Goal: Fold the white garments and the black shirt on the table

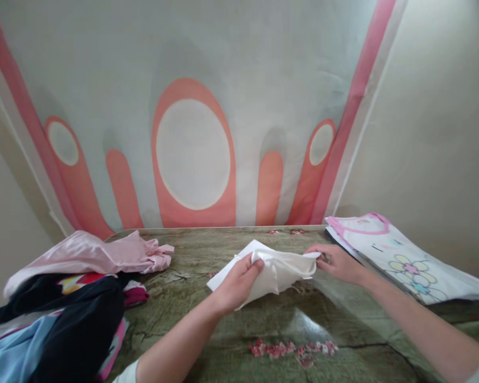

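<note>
A white cloth garment (pixel 277 271) is held just above the middle of the table, its exact kind hard to make out. My left hand (pixel 238 282) pinches its left part, thumb on top. At its right end, my right hand (pixel 335 261) grips a corner between thumb and fingers, so the cloth stretches between both hands. Under the garment, a flat white sheet or board (pixel 228 266) shows past the left hand, partly hidden by it.
Crumpled clothes (pixel 83 314) lie heaped at the left, with a pink garment (pixel 91 258) on top. A neat stack of folded shirts (pixel 407 260) lies at the right. The wood-patterned table (pixel 207 346) meets a wall with a coral and white design (pixel 193 154).
</note>
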### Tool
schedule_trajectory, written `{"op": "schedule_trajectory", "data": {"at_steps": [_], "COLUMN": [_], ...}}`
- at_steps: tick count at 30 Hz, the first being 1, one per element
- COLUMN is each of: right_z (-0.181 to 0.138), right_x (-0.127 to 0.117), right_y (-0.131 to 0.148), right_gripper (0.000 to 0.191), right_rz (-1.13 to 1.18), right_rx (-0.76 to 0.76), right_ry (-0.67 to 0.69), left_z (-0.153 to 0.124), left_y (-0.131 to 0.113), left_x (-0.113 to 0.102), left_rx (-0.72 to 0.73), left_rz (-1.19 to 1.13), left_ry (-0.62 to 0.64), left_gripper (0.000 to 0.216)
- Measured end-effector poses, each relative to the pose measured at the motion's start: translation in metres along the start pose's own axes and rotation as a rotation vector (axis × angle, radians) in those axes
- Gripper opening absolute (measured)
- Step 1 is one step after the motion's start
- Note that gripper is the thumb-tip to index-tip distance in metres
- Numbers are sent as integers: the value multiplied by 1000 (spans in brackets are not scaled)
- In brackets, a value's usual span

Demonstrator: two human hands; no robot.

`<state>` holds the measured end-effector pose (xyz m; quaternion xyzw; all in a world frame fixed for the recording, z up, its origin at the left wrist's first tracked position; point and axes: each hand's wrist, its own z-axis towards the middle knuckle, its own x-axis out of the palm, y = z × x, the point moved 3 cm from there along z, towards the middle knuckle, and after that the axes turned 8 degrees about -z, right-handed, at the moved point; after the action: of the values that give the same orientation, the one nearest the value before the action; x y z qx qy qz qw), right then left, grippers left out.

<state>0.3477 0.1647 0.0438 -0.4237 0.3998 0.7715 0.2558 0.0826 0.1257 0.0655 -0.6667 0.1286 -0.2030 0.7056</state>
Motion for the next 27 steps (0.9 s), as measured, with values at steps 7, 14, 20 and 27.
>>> {"op": "schedule_trajectory", "data": {"at_steps": [7,14,20,27], "right_z": [-4,-1,42,68], "right_x": [-75,-96,-12,85], "right_y": [45,74,25,-50], "right_gripper": [32,39,30,19], "right_rz": [309,863,833,626], "right_rx": [105,287,461,610], "right_ry": [-50,50,283,237], "left_z": [-23,-30,29,74], "left_y": [-68,-101,-6,85], "left_x": [-14,-35,-86,-121], "left_rx": [12,6,-321,-335], "left_rz": [-304,-422,-444,-273], "left_ry": [-82,-80,-203,-351], "left_gripper": [46,26,15,14]}}
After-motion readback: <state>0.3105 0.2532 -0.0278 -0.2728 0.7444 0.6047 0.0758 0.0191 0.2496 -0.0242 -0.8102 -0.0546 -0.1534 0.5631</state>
